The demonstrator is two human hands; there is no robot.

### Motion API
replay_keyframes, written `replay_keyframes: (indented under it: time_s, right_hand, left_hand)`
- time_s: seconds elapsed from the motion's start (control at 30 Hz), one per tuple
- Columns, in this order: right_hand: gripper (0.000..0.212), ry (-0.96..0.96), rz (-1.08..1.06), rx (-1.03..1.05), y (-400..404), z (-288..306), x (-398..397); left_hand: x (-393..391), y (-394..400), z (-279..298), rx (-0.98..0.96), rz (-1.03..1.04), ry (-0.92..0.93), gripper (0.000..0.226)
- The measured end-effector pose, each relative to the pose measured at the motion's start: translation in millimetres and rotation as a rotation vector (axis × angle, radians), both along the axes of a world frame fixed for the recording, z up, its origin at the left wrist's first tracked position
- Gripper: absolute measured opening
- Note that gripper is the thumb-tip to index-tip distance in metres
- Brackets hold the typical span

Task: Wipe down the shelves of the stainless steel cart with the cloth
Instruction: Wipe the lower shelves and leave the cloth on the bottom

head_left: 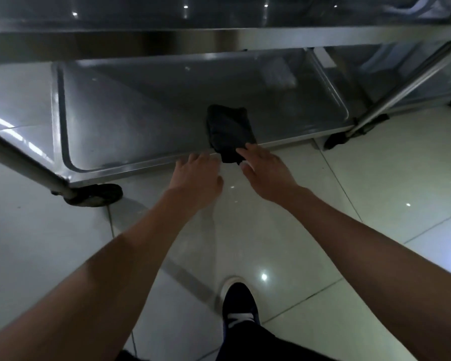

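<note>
Steel cart [63, 121] fills the upper half of the view, its bottom shelf [146, 105] a shallow tray with a raised lip, low over the tiled floor [375, 194] on castors [94, 195]. That tray holds one thing plainly: the dark cloth [229, 131], bunched, lying near the front rim with a corner hanging over the edge. A pale patch toward the back right of the shelf may be a reflection; I cannot tell. The upper shelf [219, 14] shows only glare.

Both hands reach for the front edge. The right hand [266, 170] has its fingers spread and fairly straight, tips touching the overhanging corner of the cloth, not closed on it. The left hand [198, 175] hovers just beside, fingers loose and wide, holding nothing.

To wipe well, I would gather the cloth flat under the right palm, steady the rim with the left, and sweep in long overlapping passes into the rounded corners, where grime likely collects.
</note>
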State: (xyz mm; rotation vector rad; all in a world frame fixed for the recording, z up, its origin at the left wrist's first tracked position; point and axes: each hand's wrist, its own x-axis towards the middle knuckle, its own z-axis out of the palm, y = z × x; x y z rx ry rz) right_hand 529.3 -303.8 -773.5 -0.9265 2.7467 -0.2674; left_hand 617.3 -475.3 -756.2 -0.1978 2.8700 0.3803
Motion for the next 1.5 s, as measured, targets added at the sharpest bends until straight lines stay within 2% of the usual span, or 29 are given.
replay_keyframes:
  time_s: [0.17,0.33,0.63,0.8,0.97,1.23,1.5]
  right_hand:
    - [0.048,-0.007,0.015,0.091,33.2,50.6,25.3]
    - [0.049,-0.058,0.033,0.108,31.1,71.8,8.7]
    - [0.053,0.039,0.122,0.044,-46.1,-5.5,-62.6]
    - [0.056,0.049,0.150,0.003,-61.5,-47.9,-92.4]
    - [0.053,0.048,0.207,-0.077,-56.7,-70.2,-107.1]
    - [0.048,0.040,0.272,-0.141,-36.0,-74.1,-138.2]
    - [0.048,0.051,0.100,-0.229,33.6,-81.1,-206.9]
  left_hand:
    - [20.9,12.8,20.8,0.076,0.019,-0.012,0.047]
    - [43.6,12.5,29.0,0.060,0.073,-0.020,0.045]
    - [-8.2,16.9,-11.2,-0.031,0.109,0.061,0.042]
    - [-45.8,14.8,-28.2,-0.071,0.228,0.101,0.035]
    - [-70.5,17.5,-41.1,-0.069,0.312,0.119,0.035]
    - [-98.1,41.0,-55.6,-0.065,0.361,0.163,0.039]
    - [-157.3,97.4,-70.1,-0.058,0.252,0.196,0.036]
